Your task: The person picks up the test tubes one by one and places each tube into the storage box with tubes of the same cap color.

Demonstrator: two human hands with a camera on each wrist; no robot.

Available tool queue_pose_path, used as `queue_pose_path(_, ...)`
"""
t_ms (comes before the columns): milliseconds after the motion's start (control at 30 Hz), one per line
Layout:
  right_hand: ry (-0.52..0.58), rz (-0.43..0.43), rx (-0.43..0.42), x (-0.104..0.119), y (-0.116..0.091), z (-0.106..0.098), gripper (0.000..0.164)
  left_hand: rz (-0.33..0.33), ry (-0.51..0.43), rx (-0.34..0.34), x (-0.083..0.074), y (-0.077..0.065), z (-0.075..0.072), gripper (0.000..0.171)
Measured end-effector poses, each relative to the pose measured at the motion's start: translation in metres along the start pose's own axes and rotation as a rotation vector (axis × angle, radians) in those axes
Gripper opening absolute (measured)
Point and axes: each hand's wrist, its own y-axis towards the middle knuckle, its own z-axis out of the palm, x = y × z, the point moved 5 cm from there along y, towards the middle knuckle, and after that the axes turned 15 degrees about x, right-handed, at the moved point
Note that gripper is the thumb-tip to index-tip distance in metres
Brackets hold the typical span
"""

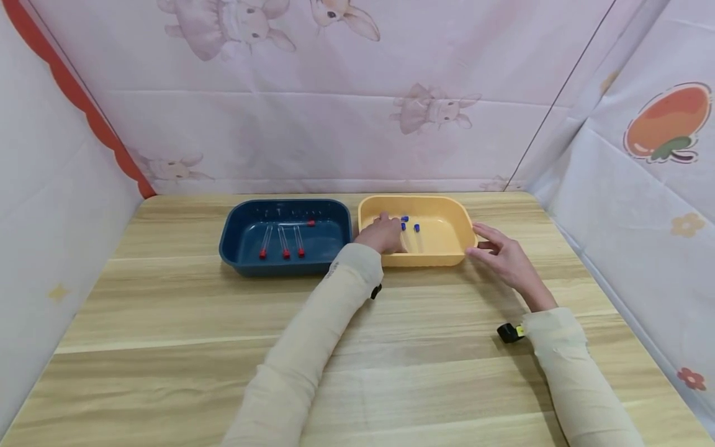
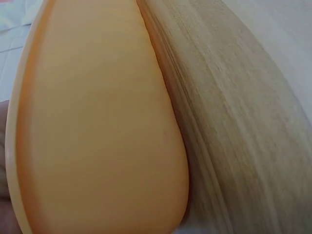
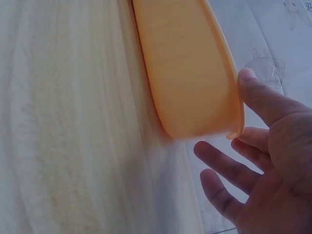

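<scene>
My left hand [image 1: 383, 233] reaches over the front rim of a yellow tray [image 1: 416, 259] at its left end. Its fingertips are hidden down inside, so I cannot tell what they hold. Just right of these fingers lie several clear tubes with blue caps [image 1: 416, 228]. My right hand [image 1: 505, 257] is at the tray's right end. In the right wrist view, its thumb [image 3: 251, 83] touches the rim while the other fingers spread loosely below. The left wrist view is mostly the outer wall of the yellow tray [image 2: 102, 117], with a bit of the left hand [image 2: 4, 165] at the edge.
Left of the yellow tray stands a dark blue tray [image 1: 285, 270], holding several clear tubes with red caps [image 1: 286, 254]. Both trays sit at the back of the wooden table [image 1: 424, 347], before a printed cloth wall [image 1: 335, 136]. Similar cloth hangs at both sides.
</scene>
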Motion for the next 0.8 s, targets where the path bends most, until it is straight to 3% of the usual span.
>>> queue_pose_path(533,0.014,0.003,0.012,0.0040,0.0002,-0.0031,0.059,-0.043,0.004,0.015,-0.0021,-0.0027,-0.0014,0.072)
queue_pose_path(800,0.019,0.010,0.014,0.0016,0.0011,-0.0035,0.058,-0.046,0.017,0.027,-0.0020,-0.0014,-0.0017,0.060)
